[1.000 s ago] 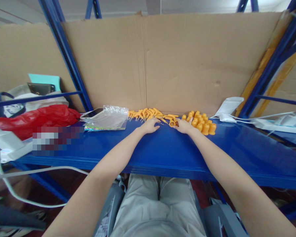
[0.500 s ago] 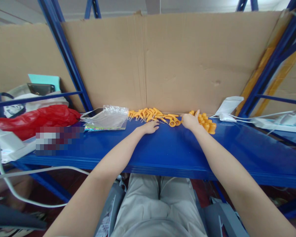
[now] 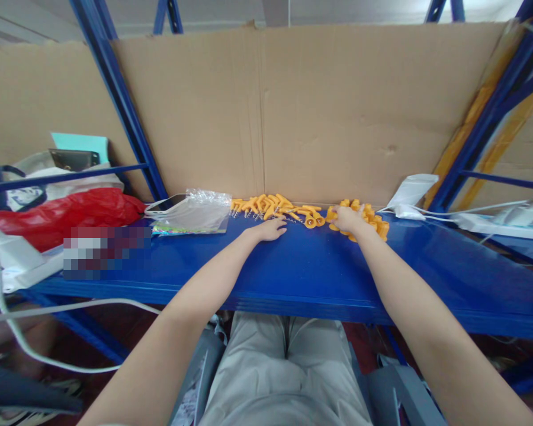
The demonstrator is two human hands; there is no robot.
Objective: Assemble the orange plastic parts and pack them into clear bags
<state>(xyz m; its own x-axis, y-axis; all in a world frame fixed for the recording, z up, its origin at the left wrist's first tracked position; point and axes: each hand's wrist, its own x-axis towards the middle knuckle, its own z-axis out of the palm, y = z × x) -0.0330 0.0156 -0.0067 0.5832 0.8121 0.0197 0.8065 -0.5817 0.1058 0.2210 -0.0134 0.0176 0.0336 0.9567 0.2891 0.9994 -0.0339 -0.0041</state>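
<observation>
Two heaps of small orange plastic parts lie at the back of a blue metal shelf point(image 3: 302, 272). My left hand point(image 3: 270, 228) rests palm down with its fingers stretched toward the left heap point(image 3: 270, 206) of long curved pieces with little metal springs. My right hand point(image 3: 347, 219) lies on the right heap point(image 3: 372, 220) of short stubby orange caps, fingers curled into the pile. What those fingers hold, if anything, is hidden by the hand.
A cardboard sheet point(image 3: 293, 106) backs the shelf. A clear plastic bag point(image 3: 195, 212) over a phone lies left of the parts, then a red bag point(image 3: 66, 214) and white cables point(image 3: 9, 319). White packets and cords point(image 3: 413, 195) lie at the right. Blue rack posts point(image 3: 115, 94) stand on both sides.
My right hand has left the middle, where it touched an orange piece beside my left hand, and moved right onto the heap of caps. My left hand has stayed put.
</observation>
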